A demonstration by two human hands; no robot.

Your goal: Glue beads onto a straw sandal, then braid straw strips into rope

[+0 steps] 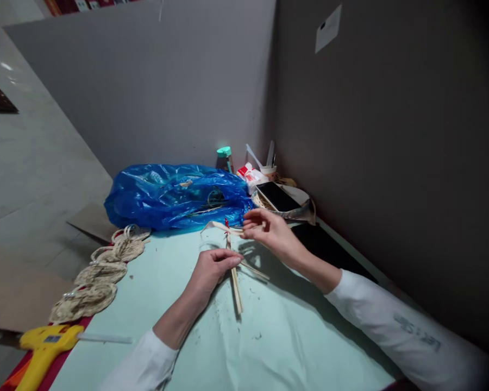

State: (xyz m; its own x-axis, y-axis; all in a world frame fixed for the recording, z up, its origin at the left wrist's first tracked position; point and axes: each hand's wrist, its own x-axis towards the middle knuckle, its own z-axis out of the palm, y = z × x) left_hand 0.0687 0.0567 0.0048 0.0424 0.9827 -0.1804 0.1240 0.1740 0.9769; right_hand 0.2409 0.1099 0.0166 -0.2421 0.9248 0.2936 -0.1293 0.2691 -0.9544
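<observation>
Pale flat strips (237,290) hang down and cross between my hands above the light green cloth. My left hand (212,269) pinches the strips near their crossing, thumb against fingers. Higher and to the right, my right hand (269,233) has its fingers closed on the end of a curved pale strip (215,224) that loops to the left. A small red piece (226,222) shows at the top of the strips, between the loop and the blue bag. The fingers partly hide the strips where they are gripped.
Behind lies a blue plastic bag (167,195). A phone (277,196) rests on a basket at the back right, near a green-lidded jar (224,155). Woven straw pieces (100,273) line the left edge, with a yellow glue gun (51,342) at front left. Grey panels stand behind and right.
</observation>
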